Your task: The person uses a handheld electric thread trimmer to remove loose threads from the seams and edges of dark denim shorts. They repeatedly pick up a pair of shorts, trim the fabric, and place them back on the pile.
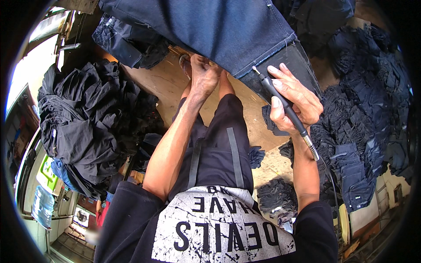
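Note:
A dark blue denim trouser leg [228, 33] stretches over a flat black board [291, 61], whose end sticks out past the hem. My right hand [296, 96] is closed around a black pen-shaped rotary handpiece [280, 97], held like a pencil. Its small pale tip rests at or just beside the hem, and a cord runs from its metal rear end. At the leg's left edge, my left hand [204, 76] is closed on the denim, its fingertips partly hidden.
A big heap of black garments [87, 127] lies to the left. Stacked dark trousers [351, 131] line the right side. More folded dark cloth [276, 197] lies low on the right. Brown flooring [153, 81] shows around my legs. A clear plastic water container [42, 206] stands at the far left.

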A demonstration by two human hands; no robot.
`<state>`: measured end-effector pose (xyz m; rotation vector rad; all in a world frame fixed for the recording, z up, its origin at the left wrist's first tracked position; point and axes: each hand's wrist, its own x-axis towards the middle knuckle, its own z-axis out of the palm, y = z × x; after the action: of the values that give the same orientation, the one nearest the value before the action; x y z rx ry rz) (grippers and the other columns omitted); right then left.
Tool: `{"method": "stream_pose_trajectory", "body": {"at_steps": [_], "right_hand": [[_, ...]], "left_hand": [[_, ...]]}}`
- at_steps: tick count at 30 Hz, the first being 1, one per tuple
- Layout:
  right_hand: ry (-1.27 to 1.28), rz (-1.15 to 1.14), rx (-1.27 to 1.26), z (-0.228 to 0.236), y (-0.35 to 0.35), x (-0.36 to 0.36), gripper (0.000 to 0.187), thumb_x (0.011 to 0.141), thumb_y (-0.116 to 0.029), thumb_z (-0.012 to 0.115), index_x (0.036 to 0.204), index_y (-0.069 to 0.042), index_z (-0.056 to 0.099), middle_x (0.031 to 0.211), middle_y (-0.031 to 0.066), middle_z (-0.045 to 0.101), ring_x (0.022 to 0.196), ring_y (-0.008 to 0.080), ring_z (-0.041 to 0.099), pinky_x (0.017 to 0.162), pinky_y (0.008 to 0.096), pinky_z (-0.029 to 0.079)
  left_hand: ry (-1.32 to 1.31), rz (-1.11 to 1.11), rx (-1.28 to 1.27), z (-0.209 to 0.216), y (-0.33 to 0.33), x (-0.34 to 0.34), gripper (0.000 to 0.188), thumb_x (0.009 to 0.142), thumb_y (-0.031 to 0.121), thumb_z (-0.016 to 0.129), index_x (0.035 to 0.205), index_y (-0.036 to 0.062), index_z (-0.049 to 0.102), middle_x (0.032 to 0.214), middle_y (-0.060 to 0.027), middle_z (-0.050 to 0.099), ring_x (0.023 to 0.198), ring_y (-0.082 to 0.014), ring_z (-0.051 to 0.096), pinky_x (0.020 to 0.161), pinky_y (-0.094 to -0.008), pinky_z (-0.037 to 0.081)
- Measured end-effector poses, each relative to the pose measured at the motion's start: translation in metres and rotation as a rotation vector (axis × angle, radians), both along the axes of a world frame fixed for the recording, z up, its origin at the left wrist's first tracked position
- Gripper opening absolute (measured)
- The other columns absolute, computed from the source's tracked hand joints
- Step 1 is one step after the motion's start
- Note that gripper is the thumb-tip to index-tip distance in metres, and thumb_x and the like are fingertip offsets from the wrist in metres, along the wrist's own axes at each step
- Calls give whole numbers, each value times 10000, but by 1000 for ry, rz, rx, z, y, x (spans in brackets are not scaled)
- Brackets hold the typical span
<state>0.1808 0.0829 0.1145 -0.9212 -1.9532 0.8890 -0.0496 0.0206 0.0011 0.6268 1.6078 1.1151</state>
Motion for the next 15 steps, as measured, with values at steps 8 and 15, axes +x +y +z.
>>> {"method": "stream_pose_trajectory", "body": {"at_steps": [8,15], "right_hand": [[-3,124,-27,6,3,-2,290,770,-26,773,1046,55,805,978,206,823,1081,382,824,1040,553,645],[4,123,12,3,3,1,229,877,-64,774,1072,54,790,1050,222,820,1084,395,820,1034,540,644]], "left_hand": [[-39,38,-74,2,-1,1,317,833,11,782,721,49,487,735,114,439,677,-51,322,593,-287,255],[-40,-17,-265,2,-1,-4,111,872,21,796,924,-42,721,917,37,686,854,-86,588,782,-285,467]]}}
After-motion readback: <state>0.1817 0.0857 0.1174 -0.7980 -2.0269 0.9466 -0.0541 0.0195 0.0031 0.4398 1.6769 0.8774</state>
